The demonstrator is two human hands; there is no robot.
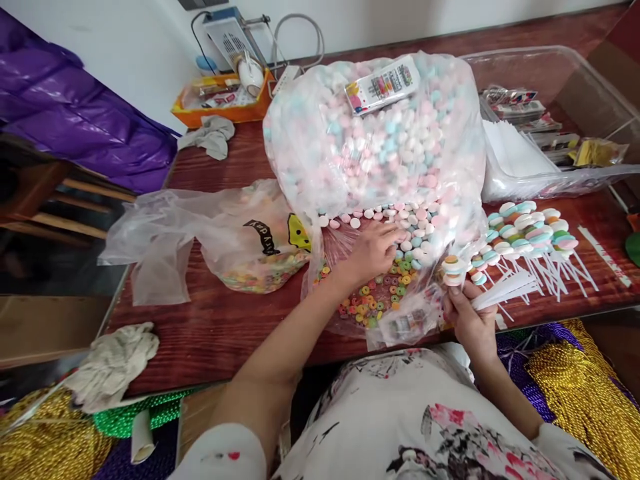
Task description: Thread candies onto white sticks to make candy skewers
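My left hand (373,252) reaches into the mouth of a big clear bag (375,133) of pink, white and blue round candies, fingers bent down among the loose candies (410,227) and small coloured rings (373,300) spilled there. My right hand (467,313) is closed on a bundle of white sticks (505,290), one carrying a stack of candies (454,270) at its tip. Finished candy sticks (530,233) lie in a row on the red-brown table (210,327) just right of that hand.
A smaller plastic bag (235,243) of coloured rings lies to the left. A clear bin (550,120) with packets stands at the back right, an orange tray (220,100) at the back. Crumpled cloths (117,363) and gold beads (585,393) sit near the front edge.
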